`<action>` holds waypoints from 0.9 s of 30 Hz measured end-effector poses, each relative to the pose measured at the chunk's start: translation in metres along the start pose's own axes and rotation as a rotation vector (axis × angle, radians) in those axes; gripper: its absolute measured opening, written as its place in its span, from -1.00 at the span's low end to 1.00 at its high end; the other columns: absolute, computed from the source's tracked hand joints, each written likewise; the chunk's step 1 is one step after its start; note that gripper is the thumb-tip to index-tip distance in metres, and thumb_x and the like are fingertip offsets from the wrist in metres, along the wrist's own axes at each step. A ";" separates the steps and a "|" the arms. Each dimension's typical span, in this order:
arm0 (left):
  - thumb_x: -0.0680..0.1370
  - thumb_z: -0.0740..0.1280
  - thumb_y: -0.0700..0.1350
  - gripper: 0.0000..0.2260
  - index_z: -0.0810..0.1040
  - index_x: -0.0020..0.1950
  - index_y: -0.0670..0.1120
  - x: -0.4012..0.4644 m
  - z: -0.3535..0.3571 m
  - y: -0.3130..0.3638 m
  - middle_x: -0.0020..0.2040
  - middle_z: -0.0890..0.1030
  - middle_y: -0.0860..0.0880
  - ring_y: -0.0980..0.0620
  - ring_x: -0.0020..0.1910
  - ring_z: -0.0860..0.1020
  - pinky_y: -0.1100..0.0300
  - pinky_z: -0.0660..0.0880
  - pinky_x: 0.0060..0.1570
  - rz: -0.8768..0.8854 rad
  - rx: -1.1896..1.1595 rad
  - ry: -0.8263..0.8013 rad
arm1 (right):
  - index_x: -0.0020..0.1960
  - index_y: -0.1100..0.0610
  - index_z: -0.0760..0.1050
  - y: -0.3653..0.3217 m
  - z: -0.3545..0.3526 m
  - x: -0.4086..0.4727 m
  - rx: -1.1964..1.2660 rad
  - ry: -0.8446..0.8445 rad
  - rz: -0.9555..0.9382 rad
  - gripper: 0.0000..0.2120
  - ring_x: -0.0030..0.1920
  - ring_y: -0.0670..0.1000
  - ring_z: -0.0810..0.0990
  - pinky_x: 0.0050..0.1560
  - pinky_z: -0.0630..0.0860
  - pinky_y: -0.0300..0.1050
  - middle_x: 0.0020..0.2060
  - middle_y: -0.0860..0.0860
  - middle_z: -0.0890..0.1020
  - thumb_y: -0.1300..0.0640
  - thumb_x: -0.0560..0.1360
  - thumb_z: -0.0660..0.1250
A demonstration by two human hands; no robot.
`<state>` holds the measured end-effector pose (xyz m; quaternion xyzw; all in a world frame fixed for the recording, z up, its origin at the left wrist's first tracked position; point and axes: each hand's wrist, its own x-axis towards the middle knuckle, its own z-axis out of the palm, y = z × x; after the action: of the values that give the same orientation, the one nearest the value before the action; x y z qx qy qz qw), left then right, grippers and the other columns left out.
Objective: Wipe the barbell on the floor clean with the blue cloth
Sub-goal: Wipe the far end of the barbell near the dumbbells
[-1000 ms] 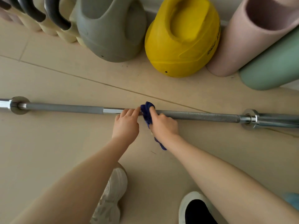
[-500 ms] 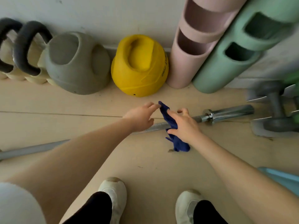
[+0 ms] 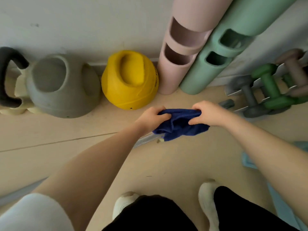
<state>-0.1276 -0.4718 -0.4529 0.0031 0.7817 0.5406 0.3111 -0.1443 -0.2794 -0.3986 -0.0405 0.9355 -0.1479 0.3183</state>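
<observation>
Both hands up off the floor, gripping a dark blue terry cloth (image 3: 180, 125) between them. Left hand (image 3: 152, 116) curled round the cloth's left end, thumb on top; right hand (image 3: 209, 113) pinching the right end, fingers folded under. Cloth bunched and soft, stretched side to side from 9 to 3 o'clock, loose corners drooping toward 6.

Just under the cloth, toward 7 o'clock, a short stretch of the grey steel barbell shaft (image 3: 145, 140) lying on the pale beige floor (image 3: 166, 164), thin, round and faintly shiny. Long axis running from 8 o'clock up toward 2 o'clock, most of it hidden by the left forearm and the cloth; a dark, blurred cylinder end (image 3: 226, 103) at 2 o'clock of the right hand, cannot tell if part of the bar.

Along the wall at 12 o'clock: a rounded matte grey kettlebell (image 3: 63, 87), a smooth yellow kettlebell (image 3: 130, 80), a pink foam tube with cut-outs (image 3: 181, 52) leaning beside a green foam tube (image 3: 221, 55). At 2 o'clock, grey and green dumbbells on a metal rack (image 3: 266, 90). At 6 o'clock, white shoes (image 3: 208, 202) and black trousers.
</observation>
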 end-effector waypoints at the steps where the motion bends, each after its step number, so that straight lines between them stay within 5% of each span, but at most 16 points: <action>1: 0.53 0.28 -0.13 -0.88 0.49 -0.21 0.00 0.002 0.002 0.003 -0.24 0.55 -0.03 -0.03 -0.18 0.50 0.02 0.50 -0.09 -0.016 -0.082 -0.008 | -0.34 0.02 0.40 0.006 -0.005 -0.001 -0.061 -0.030 0.046 -0.74 -0.37 0.00 0.47 -0.39 0.34 -0.18 -0.41 -0.02 0.51 0.07 0.33 0.49; 3: 0.53 0.27 -0.12 -0.87 0.47 -0.21 0.03 0.006 0.005 0.007 -0.21 0.56 -0.04 -0.04 -0.16 0.51 -0.06 0.51 -0.01 -0.002 -0.065 -0.025 | -0.30 0.07 0.46 0.023 -0.009 0.002 0.019 -0.106 0.085 -0.79 -0.36 0.00 0.48 -0.33 0.34 -0.15 -0.38 0.03 0.57 0.05 0.34 0.49; 6: 0.53 0.27 -0.08 -0.94 0.48 -0.14 -0.01 0.020 0.011 0.005 -0.20 0.53 -0.01 -0.02 -0.16 0.48 0.02 0.47 -0.12 -0.013 0.102 -0.001 | -0.06 0.27 0.53 0.050 -0.005 0.007 0.489 -0.122 0.056 -0.86 -0.25 0.08 0.50 -0.25 0.41 -0.12 -0.24 0.16 0.59 0.20 0.45 0.39; 9: 0.54 0.26 -0.03 -0.89 0.48 -0.07 -0.06 0.036 0.022 0.008 -0.24 0.51 0.02 0.01 -0.19 0.47 0.17 0.40 -0.24 -0.054 0.208 0.037 | -0.10 0.16 0.48 0.071 0.005 0.016 0.894 0.132 0.077 -0.90 -0.18 0.07 0.52 -0.21 0.46 -0.21 -0.22 0.08 0.58 0.33 0.51 0.25; 12: 0.54 0.27 0.03 -0.79 0.49 -0.07 -0.11 0.054 0.045 0.022 -0.27 0.50 0.00 0.00 -0.25 0.45 0.16 0.38 -0.27 -0.132 0.060 0.058 | -0.11 0.09 0.49 0.083 0.007 0.030 1.146 0.380 0.214 -0.87 -0.15 0.01 0.55 -0.18 0.47 -0.15 -0.20 0.03 0.59 0.26 0.54 0.21; 16: 0.50 0.37 -0.02 -0.76 0.52 0.06 -0.13 0.076 0.070 0.044 -0.12 0.58 -0.07 -0.04 -0.16 0.53 0.11 0.45 -0.16 -0.155 -0.113 -0.036 | 0.02 0.15 0.49 0.103 -0.016 0.044 1.598 0.198 0.384 -0.68 -0.10 0.07 0.60 -0.19 0.50 -0.11 -0.06 0.11 0.62 -0.04 0.59 0.08; 22: 0.50 0.39 -0.21 -0.63 0.40 0.27 -0.04 0.098 0.109 0.072 -0.05 0.59 0.14 0.39 -0.22 0.58 0.51 0.49 -0.24 0.023 -0.223 -0.245 | -0.21 0.18 0.54 0.134 -0.045 0.048 1.988 0.137 0.146 -0.53 -0.29 0.07 0.63 -0.22 0.55 -0.15 -0.39 0.07 0.66 0.00 0.61 -0.04; 25: 0.44 0.44 -0.27 -0.49 0.34 0.34 -0.11 0.108 0.140 0.079 0.02 0.60 -0.04 0.13 -0.13 0.60 0.30 0.59 -0.13 0.054 -0.305 -0.214 | -0.14 0.29 0.59 0.143 -0.045 0.050 2.156 0.115 0.046 -0.50 -0.21 0.09 0.67 -0.08 0.58 -0.11 -0.24 0.16 0.68 0.04 0.60 -0.04; 27: 0.46 0.42 -0.22 -0.65 0.43 0.20 -0.15 0.115 0.155 0.084 -0.11 0.62 -0.14 -0.08 -0.21 0.59 0.14 0.57 -0.22 0.045 -0.330 -0.160 | -0.03 0.31 0.53 0.149 -0.043 0.051 2.208 0.093 0.034 -0.60 -0.10 0.12 0.65 0.10 0.49 -0.01 -0.15 0.19 0.66 0.07 0.59 0.01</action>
<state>-0.1728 -0.2668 -0.4715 0.0124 0.6549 0.6663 0.3564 -0.2082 -0.1357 -0.4412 0.2843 0.3006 -0.8986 0.1459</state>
